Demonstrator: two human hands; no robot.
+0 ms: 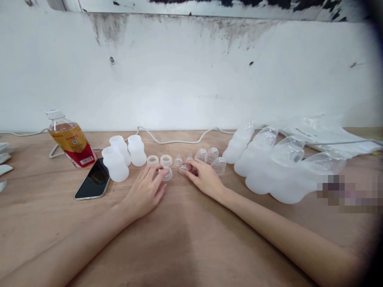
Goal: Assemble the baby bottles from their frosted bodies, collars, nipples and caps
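Small parts being handled at mid-frame.
The left hand (146, 189), loosely open, touches a translucent round plastic ring (168, 174); the right hand (207, 177) seems to pinch a clear conical silicone teat (181, 169); lifting calls for lightness.

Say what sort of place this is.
Probably a small workshop, though not certain: grouped translucent plastic rings, several similar frosted white waisted plastic bottles, and a white wall with grimy patches.

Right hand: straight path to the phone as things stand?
Probably not: the left hand lies between the right hand and the phone, so it'd likely have to cross over.
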